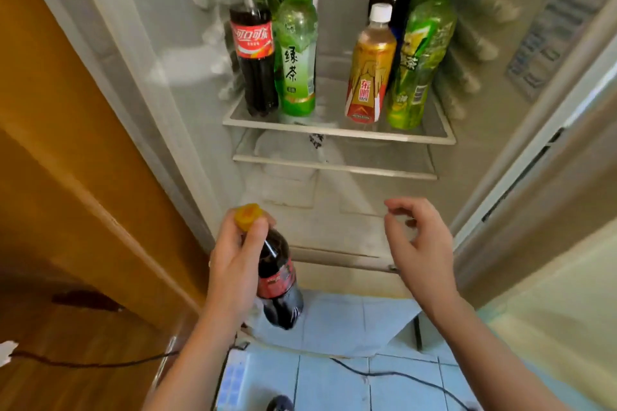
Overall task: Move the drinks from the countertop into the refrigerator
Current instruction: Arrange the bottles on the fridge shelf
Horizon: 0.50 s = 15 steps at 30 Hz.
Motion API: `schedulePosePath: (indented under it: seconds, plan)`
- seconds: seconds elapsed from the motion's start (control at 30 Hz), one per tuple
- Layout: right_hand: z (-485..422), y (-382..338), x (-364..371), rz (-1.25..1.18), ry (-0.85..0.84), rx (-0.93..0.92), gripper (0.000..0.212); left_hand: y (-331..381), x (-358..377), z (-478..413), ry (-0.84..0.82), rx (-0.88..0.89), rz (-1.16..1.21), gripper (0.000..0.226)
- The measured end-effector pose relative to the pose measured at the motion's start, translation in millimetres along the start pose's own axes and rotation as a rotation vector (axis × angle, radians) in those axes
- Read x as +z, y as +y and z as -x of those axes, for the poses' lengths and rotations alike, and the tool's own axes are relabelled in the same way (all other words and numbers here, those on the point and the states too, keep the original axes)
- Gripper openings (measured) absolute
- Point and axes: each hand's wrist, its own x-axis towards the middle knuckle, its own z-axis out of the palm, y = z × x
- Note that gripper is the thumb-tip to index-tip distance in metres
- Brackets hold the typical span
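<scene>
I see my left hand gripping a cola bottle by its neck before the fridge shelf; right hand loosely curled, holding nothing.

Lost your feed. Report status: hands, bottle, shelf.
Left hand grips cola bottle at the cap, not yet shelved. Right hand empty, fingers loosely curled. Shelf holds bottles left and right; middle gap free.

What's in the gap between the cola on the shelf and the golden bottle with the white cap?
In the head view, a green tea bottle stands right beside that cola; then the shelf is bare up to the golden bottle.
</scene>
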Motion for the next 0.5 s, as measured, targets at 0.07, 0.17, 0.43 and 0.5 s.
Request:
schedulePosePath:
  seconds: [0.07, 0.17, 0.43, 0.5]
  plan:
    - [-29, -12, 20, 0.003, 0.037, -0.022, 0.023, 15, -3, -43, -0.069, 0.059, 0.04, 0.017]
    - [-62, -26, 38, 0.007, 0.127, -0.061, 0.021, 45, -1, -99, -0.163, 0.135, 0.077, 0.016]
    - [-113, -25, 33, 0.025, 0.29, -0.076, 0.017, 104, 52, -195, -0.217, 0.413, 0.151, 0.026]
    - [-127, -22, 28, 0.014, 0.321, -0.057, 0.017, 111, 69, -209, -0.199, 0.439, 0.126, 0.024]
